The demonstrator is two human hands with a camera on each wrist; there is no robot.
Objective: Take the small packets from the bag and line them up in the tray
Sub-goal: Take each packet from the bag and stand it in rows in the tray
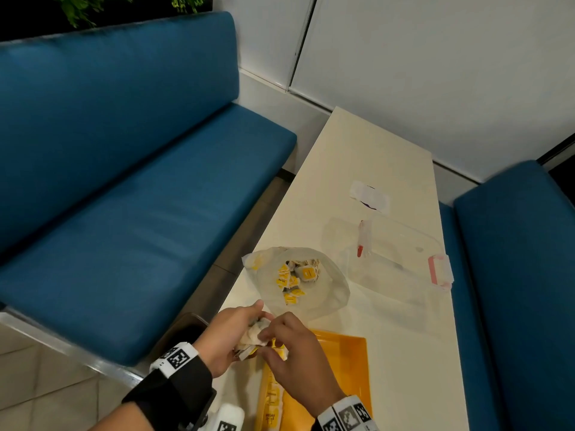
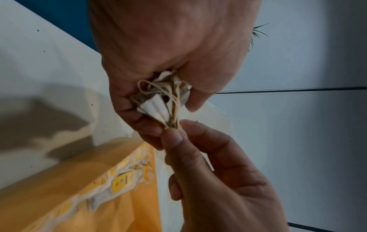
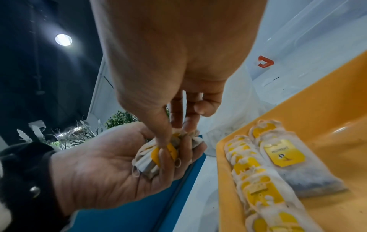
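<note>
My left hand point(image 1: 231, 332) cups a bunch of small white packets with yellow tags point(image 3: 157, 154), strings tangled among them point(image 2: 158, 100). My right hand point(image 1: 291, 349) pinches one packet of that bunch between thumb and fingertips point(image 3: 164, 141). Both hands hover over the near left corner of the orange tray point(image 1: 348, 365). A row of packets point(image 3: 256, 177) lies along the tray's left side, overlapping one another. The clear plastic bag point(image 1: 329, 293) lies open on the table beyond the hands, with several packets point(image 1: 294, 276) inside.
A clear plastic box point(image 1: 398, 259) with a pink latch point(image 1: 438, 272) stands right of the bag. A white paper scrap point(image 1: 368, 197) lies farther back on the cream table point(image 1: 357, 150). Blue benches point(image 1: 140, 181) flank the table on both sides.
</note>
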